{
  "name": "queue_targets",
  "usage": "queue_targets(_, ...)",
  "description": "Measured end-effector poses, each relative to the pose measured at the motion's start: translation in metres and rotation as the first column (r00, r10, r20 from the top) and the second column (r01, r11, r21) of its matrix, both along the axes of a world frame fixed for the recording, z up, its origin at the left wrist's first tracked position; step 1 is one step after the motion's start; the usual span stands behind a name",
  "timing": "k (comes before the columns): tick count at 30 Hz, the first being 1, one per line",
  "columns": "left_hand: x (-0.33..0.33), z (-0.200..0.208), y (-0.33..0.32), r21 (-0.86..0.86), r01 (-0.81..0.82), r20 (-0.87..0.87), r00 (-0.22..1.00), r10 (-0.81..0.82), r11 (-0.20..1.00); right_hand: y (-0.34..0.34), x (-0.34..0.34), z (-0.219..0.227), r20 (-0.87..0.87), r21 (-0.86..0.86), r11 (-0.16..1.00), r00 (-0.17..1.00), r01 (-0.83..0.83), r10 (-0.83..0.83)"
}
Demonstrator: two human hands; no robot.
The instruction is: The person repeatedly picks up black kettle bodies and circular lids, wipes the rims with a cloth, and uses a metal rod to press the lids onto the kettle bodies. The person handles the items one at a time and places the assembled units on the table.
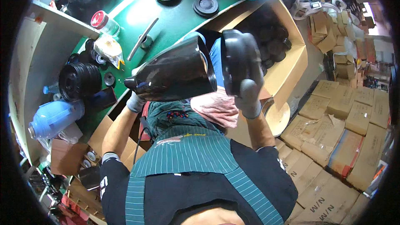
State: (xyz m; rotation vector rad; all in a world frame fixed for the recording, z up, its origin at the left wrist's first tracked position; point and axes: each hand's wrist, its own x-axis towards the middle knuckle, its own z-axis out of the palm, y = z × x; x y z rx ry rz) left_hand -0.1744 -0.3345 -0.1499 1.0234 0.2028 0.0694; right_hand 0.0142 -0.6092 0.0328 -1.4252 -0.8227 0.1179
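At far left, on the green table (187,18), a blue flask-shaped vessel (58,118) lying on its side beside a stack of black discs (79,79). Next, the gloved left hand (135,101), under the narrow end of a glossy black tapered body (173,73) and supporting it; fingers mostly hidden behind the body, so impossible to tell how tightly curled.

From there, long axis running left to right across the front of the person, rising slightly toward the right, wide threaded mouth facing right. Beyond the mouth, a narrow gap with blue showing through, then a black round part (235,60), roughly facing the mouth, near but apart. Around its right side, the gloved right hand (248,96), spread wide and gripping, fingers blurred; much nearer to the mouth than the left.

Farther right, an open cardboard box (287,73) with dark parts inside, then stacked cartons (346,100).
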Motion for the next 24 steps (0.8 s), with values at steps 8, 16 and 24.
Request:
queue_targets(8,0.02,0.014,-0.001,-0.716,0.037,-0.146,0.968,-0.202,0.697,-0.01,0.02,-0.011,0.544,-0.263,0.964,0.833,0.049,0.106)
queue_targets(16,0.026,0.012,0.0,-0.418,0.385,-0.008,0.904,-0.427,0.823,-0.014,0.012,-0.002,0.528,-0.336,0.94,0.816,-0.053,0.234)
queue_targets(24,0.023,0.039,-0.007,-0.362,0.329,0.121,0.944,-0.306,0.872,-0.008,0.004,-0.018,0.379,-0.257,0.966,0.918,-0.018,0.118)
